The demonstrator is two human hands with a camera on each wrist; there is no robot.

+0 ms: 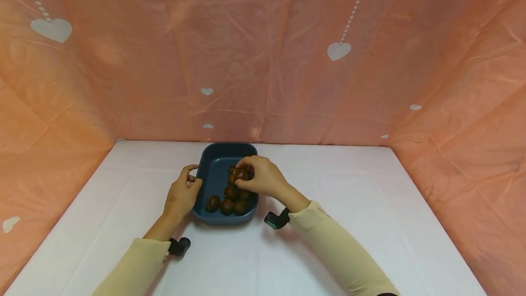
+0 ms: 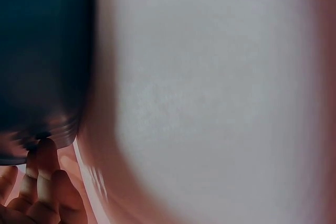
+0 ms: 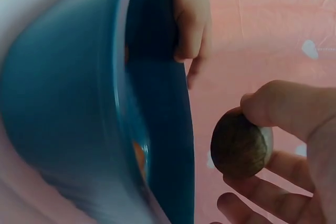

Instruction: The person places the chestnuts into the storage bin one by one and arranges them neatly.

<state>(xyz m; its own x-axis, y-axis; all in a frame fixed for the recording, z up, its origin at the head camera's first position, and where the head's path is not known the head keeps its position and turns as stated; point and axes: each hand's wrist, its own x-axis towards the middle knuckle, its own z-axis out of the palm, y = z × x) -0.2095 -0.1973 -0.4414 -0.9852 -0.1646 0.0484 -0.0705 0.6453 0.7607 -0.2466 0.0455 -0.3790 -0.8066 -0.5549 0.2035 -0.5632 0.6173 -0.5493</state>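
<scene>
A dark blue rectangular dish with rounded corners stands on the table, its right and near parts holding several round, glossy brown chestnuts. My left hand grips the dish's left wall, thumb at the rim; in the left wrist view its fingers reach the outside of the wall. Over the dish's right side, my right hand pinches one chestnut between thumb and fingertips. In the right wrist view that chestnut is held above the rim level, apart from the dish. Part of the pile is hidden under the right hand.
A white cloth covers the table. Behind and at both sides hangs an orange-pink curtain with white hearts, close behind the dish's far end. Dark wrist cameras sit below both wrists.
</scene>
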